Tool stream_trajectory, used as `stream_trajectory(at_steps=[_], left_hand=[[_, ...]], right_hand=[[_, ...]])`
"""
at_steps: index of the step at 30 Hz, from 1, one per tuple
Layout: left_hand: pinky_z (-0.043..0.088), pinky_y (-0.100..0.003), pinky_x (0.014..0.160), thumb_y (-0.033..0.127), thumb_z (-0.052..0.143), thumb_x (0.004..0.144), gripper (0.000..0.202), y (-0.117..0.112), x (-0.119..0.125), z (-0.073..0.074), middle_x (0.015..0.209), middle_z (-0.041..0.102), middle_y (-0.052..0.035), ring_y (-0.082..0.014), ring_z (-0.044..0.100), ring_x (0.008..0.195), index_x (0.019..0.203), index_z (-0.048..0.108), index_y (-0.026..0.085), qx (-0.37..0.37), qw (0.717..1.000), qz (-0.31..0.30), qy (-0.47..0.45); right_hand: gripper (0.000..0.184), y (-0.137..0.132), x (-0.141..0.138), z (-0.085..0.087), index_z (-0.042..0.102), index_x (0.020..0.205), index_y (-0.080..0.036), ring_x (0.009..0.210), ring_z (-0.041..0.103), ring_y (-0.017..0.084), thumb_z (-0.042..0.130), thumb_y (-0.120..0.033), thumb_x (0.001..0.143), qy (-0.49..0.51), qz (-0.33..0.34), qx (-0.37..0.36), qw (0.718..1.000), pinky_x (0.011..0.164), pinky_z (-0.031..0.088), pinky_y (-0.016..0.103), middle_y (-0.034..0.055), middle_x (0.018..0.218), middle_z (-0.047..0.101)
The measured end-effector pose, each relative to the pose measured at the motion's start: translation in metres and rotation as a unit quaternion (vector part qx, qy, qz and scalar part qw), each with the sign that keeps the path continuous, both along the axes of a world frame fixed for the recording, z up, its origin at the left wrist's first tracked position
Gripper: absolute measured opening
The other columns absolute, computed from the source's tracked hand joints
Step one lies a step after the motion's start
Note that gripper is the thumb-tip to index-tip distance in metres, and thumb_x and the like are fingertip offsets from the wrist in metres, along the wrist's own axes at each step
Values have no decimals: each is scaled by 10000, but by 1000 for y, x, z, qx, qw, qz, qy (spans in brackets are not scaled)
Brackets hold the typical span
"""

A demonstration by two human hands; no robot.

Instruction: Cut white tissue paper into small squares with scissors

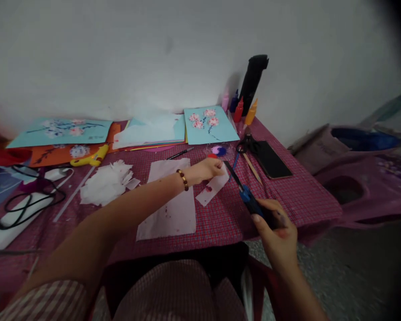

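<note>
My left hand [210, 170], with a beaded bracelet at the wrist, is closed at the upper end of a narrow white paper strip [212, 191] with a dark red stain. My right hand [276, 229] grips scissors [249, 198] by their blue and black handle; the dark blades point up and left, their tip close to the strip's upper end. Whether the blades touch the paper is unclear. Beneath my left forearm lies a larger white sheet [173, 200] with small dark spots. Red and purple paint [219, 150] shows just beyond my left hand.
Black-handled scissors [248, 143] and a dark phone [272, 159] lie to the right. Paint bottles [239, 110] stand by the wall near blossom paintings [210, 125]. At left are crumpled white tissue [107, 182], a yellow glue gun [91, 158] and a cabled power strip [18, 216].
</note>
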State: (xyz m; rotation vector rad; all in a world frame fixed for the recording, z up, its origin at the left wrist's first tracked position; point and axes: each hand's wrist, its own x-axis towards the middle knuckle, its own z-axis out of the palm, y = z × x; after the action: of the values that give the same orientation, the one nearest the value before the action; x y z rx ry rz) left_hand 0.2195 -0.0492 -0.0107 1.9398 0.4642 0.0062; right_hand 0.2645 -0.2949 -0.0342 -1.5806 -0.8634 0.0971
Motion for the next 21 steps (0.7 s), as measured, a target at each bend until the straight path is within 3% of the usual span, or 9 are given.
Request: stream_trajectory(at_steps=[2, 4, 6, 9, 11, 12, 16, 18, 21], left_hand=[[395, -242, 516, 152, 545, 813, 39, 0, 9, 3, 690, 559, -1, -98, 486, 544, 849, 547, 163, 10, 999, 26, -20], [454, -258, 618, 142, 582, 798, 259, 5, 6, 13, 897, 633, -54, -120, 562, 686, 1054, 548, 150, 40, 996, 60, -52], [479, -273, 729, 123, 603, 787, 414, 12, -12, 29, 1096, 631, -99, -139, 595, 832, 1189, 508, 139, 117, 985, 81, -103], [474, -280, 783, 122, 564, 828, 297, 11, -69, 54, 1086, 655, -93, -150, 604, 881, 1125, 566, 131, 276, 950, 65, -131], [466, -266, 702, 141, 519, 871, 102, -3, -118, 65, 843, 666, -42, -137, 587, 739, 894, 619, 144, 360, 930, 19, -71], [462, -260, 667, 147, 492, 895, 130, -13, -142, 68, 794, 655, -33, -136, 579, 705, 856, 616, 149, 381, 924, -11, -27], [498, -289, 653, 114, 469, 912, 153, -61, -216, 61, 905, 662, -63, -178, 596, 746, 915, 619, 146, 467, 860, -186, 89], [533, -326, 680, 81, 506, 881, 188, -78, -234, 54, 975, 675, -83, -211, 622, 805, 1020, 624, 127, 500, 833, -207, 118], [565, -365, 718, 69, 531, 861, 249, -88, -241, 45, 1053, 672, -120, -246, 636, 885, 1092, 619, 100, 527, 812, -195, 157]], right_hand=[[183, -1, 0, 0, 668, 985, -224, 898, 595, 228, 673, -294, 816, 4, -1, -3, 1000, 808, 469, 386, 42, 931, 629], [194, -2, 0, -2, 668, 997, -226, 908, 591, 230, 681, -297, 816, 5, 0, -10, 1000, 812, 460, 388, 43, 946, 624], [228, -3, 1, -4, 668, 1026, -227, 926, 591, 236, 693, -300, 812, -5, 8, -23, 1000, 828, 453, 400, 48, 970, 628], [275, -3, 2, -7, 666, 1074, -229, 936, 601, 244, 701, -308, 813, -40, 38, -61, 997, 831, 459, 418, 57, 1001, 632], [281, -2, 1, -8, 665, 1083, -234, 921, 610, 241, 700, -318, 817, -74, 65, -92, 991, 794, 480, 408, 57, 1009, 625], [279, -2, 1, -8, 665, 1083, -238, 912, 612, 238, 698, -322, 819, -92, 76, -105, 987, 774, 490, 401, 56, 1007, 621], [265, 0, 0, -6, 656, 1084, -244, 898, 615, 226, 689, -318, 831, -143, 96, -133, 976, 742, 516, 383, 52, 997, 614], [259, 0, -1, -6, 652, 1083, -244, 895, 615, 223, 684, -313, 836, -158, 101, -138, 972, 746, 521, 383, 52, 995, 613], [269, 1, -2, -6, 646, 1093, -249, 906, 614, 227, 688, -312, 835, -185, 126, -153, 962, 784, 522, 404, 54, 1004, 609]])
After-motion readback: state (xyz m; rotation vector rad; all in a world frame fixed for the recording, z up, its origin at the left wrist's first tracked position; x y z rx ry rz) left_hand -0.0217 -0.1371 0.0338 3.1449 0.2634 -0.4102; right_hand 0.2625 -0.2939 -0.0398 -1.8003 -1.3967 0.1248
